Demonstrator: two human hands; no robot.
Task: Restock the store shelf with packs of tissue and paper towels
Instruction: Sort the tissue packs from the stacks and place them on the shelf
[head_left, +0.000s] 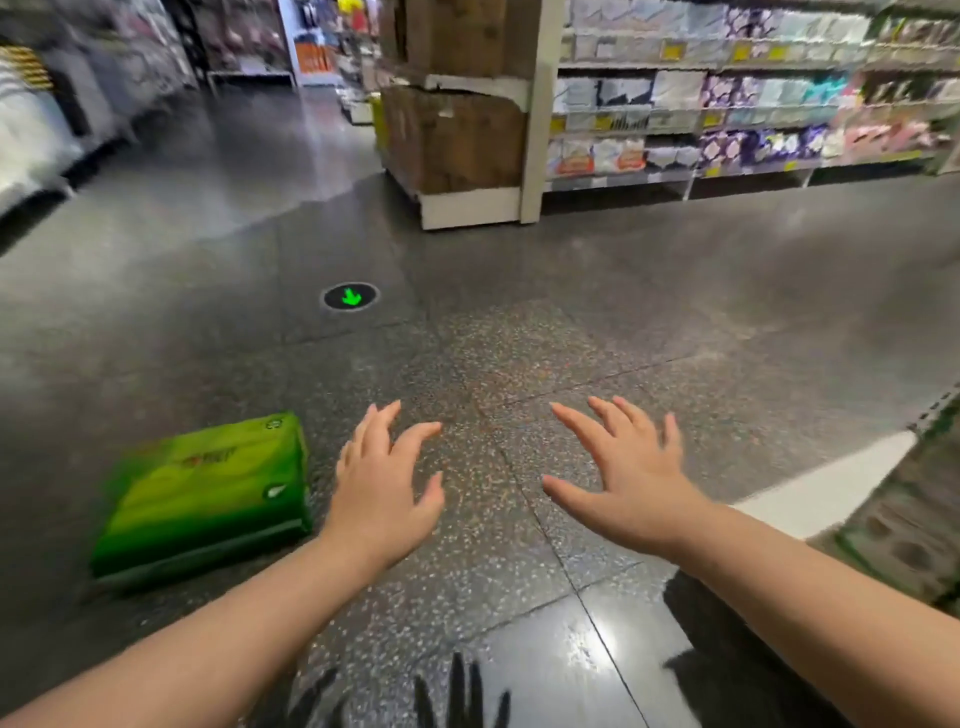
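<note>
A green pack of tissue (208, 493) lies flat on the dark speckled floor at the lower left. My left hand (387, 483) hovers just right of it with fingers spread and holds nothing. My right hand (623, 478) is stretched out over bare floor, fingers spread, also empty. Both palms face down. Neither hand touches the pack.
Shelves stocked with tissue and paper packs (727, 109) run along the back right. Brown cartons (452, 135) stand at that shelf's end. A green arrow floor marker (350, 297) lies ahead. Another shelf edge (914, 519) sits close at the right. More shelving (47, 114) lines the far left.
</note>
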